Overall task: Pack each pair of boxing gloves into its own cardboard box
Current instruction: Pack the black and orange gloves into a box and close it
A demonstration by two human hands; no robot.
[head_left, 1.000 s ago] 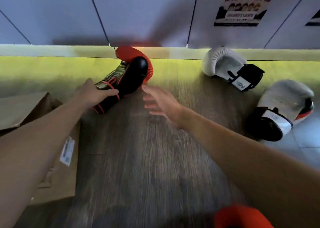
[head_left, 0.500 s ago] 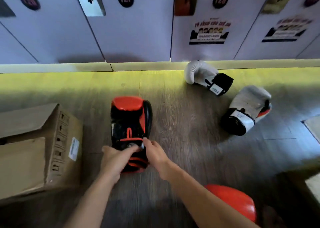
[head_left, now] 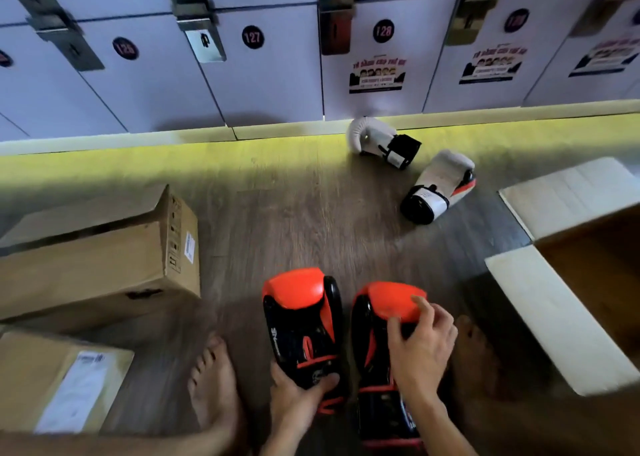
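Two orange-and-black boxing gloves lie side by side on the wood floor between my feet. My left hand [head_left: 299, 395] grips the cuff of the left orange glove [head_left: 299, 320]. My right hand [head_left: 420, 348] rests curled over the right orange glove [head_left: 384, 308], fingers on its orange padding. Two white gloves lie apart near the lockers: one white glove [head_left: 379, 140] by the baseboard, the other white glove [head_left: 438, 185] closer in. An open cardboard box [head_left: 554, 320] with pale flaps stands at the right. A brown box [head_left: 100, 265] with loose flaps sits at the left.
A sealed labelled carton [head_left: 59, 383] sits at the lower left. A wall of numbered lockers [head_left: 252, 74] runs along the far side. My bare left foot [head_left: 211, 386] and right foot [head_left: 474, 351] flank the orange gloves.
The orange glove by the lockers was pulled back beside its mate near my feet. My right hand left that glove's cuff and now sits on the second orange glove. The view pulled back.
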